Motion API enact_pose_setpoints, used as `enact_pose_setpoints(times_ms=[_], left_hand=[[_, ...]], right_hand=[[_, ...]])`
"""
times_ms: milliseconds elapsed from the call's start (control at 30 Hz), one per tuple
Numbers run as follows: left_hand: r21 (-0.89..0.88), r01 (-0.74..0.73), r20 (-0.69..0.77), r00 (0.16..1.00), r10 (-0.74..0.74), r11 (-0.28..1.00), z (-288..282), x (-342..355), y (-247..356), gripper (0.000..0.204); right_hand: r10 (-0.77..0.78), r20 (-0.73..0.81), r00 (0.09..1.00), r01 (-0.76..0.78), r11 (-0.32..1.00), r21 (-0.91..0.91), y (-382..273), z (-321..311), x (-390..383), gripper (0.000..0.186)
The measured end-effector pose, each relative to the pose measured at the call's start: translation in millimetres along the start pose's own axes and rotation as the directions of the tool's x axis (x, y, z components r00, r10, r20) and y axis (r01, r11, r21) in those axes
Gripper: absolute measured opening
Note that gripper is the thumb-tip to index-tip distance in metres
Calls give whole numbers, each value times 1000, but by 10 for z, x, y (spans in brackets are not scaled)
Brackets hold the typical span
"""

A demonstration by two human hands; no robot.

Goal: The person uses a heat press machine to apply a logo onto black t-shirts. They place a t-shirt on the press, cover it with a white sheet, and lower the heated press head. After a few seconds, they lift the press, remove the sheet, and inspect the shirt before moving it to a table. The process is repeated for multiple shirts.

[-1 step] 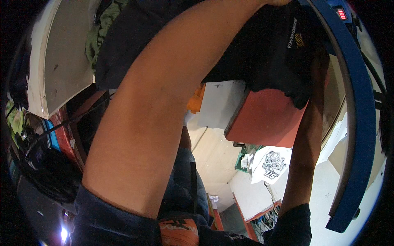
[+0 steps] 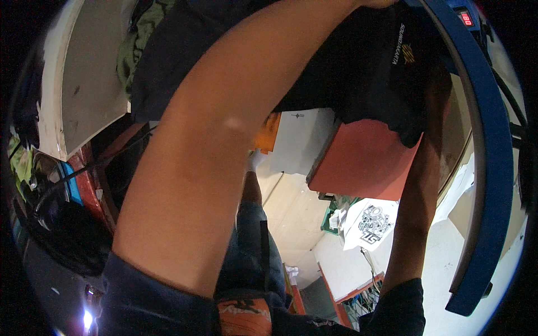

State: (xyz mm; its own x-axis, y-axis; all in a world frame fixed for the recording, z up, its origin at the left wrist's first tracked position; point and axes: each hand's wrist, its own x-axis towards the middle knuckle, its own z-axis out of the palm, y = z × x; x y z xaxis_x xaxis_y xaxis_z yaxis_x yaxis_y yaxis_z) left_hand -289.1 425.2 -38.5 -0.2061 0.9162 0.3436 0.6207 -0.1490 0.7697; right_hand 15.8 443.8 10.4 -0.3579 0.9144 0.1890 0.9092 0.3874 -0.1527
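Observation:
A black T-shirt (image 2: 358, 78) with a small yellow emblem and light lettering spreads across the upper part of the head view. Its lower edge hangs over a red flat board (image 2: 364, 162). My left forearm crosses above the shirt, and my left hand (image 2: 382, 3) is cut off by the top edge, so its fingers are out of sight. On the right, my other arm reaches up beside the shirt's side. My right hand (image 2: 439, 84) is in deep shadow near the cloth, its fingers hidden. Whether either hand grips the fabric cannot be made out.
A curved blue metal arm (image 2: 493, 168) runs down the right side, below a small red-lit display (image 2: 465, 19). Lower down lies a printed white cloth (image 2: 367, 224) by a green crate (image 2: 329, 222). A pale panel (image 2: 89, 84) and black cables (image 2: 67, 224) occupy the left.
My left forearm has shifted very slightly. The shirt and my right arm look almost unchanged.

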Motion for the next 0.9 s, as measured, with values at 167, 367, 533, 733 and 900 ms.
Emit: enact_pose_setpoints(times_ms=[167,367,533,733,900], left_hand=[[-350,273,-241,899,-367,896,-368,-1322,540,29],[-613,788,564,382,-732,-62,-748,-2837,1290,35],[-666,527,741,388,-548,-528,-382,-2846,1243,40],[-828,199,548,478,-686,-524,-166,-2939,1158,47],[-933,77,349,444,-825,-353,-345,-3027,1387,41]], right_hand=[[-153,-95,984,163,981,107,12,-547,-1018,55],[277,150,949,-312,893,325,360,-792,-1746,36],[205,261,943,-326,728,604,465,-732,-1658,20],[319,395,862,-491,327,808,337,-880,-1670,14],[401,412,818,-504,153,850,305,-801,-1652,29]])
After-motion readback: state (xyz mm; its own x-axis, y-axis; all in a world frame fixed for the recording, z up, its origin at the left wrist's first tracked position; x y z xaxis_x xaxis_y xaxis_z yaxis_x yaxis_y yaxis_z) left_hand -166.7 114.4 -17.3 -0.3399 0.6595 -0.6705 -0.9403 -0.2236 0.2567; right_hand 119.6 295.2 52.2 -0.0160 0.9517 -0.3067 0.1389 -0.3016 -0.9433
